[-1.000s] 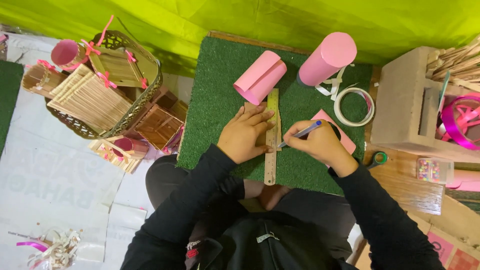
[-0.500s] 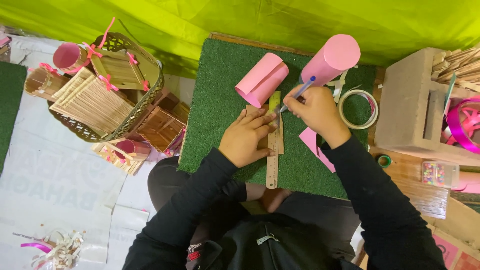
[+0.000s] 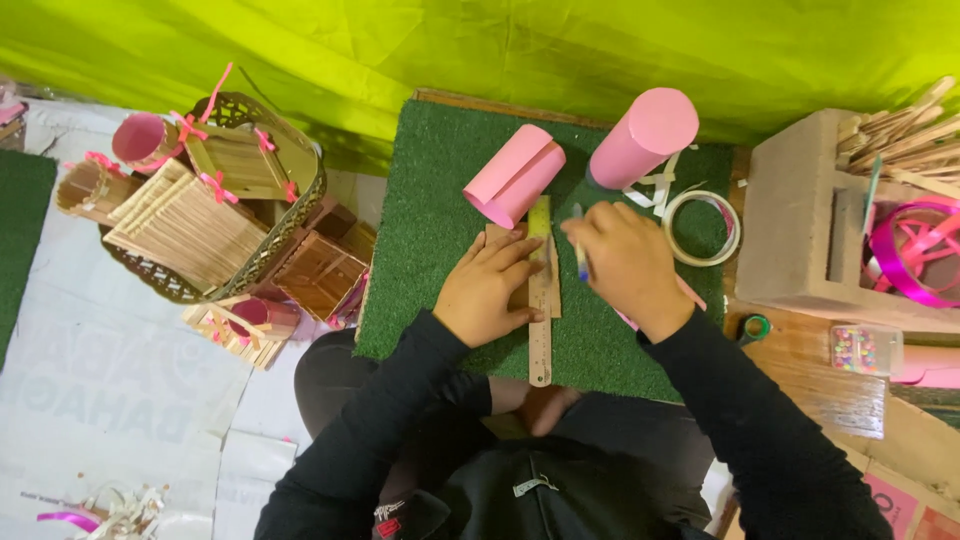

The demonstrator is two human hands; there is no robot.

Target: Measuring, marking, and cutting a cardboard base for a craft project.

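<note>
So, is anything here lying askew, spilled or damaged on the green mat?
Nothing stands out. The left hand presses the ruler flat on the green mat, and the right hand holds a pen beside it.

2 hands: left hand (image 3: 487, 292), right hand (image 3: 620, 263). 1 wooden ruler (image 3: 540, 330) under the left. 1 pen (image 3: 580, 255) in the right. 2 pink paper tubes on the turf: 1 lying open-seamed tube (image 3: 513, 175), 1 upright closed tube (image 3: 642, 138). 1 green turf mat (image 3: 430, 220). 1 tape roll (image 3: 702, 228). 1 small green-rimmed ring (image 3: 755, 327). 1 clear bead box (image 3: 865, 349). 1 wicker basket (image 3: 300, 215), with 1 pink cup (image 3: 140, 138) at its edge. 1 pink ribbon coil (image 3: 915, 250) in 1 cardboard box (image 3: 790, 210). Stick bundle at top right: too many to count.
</note>
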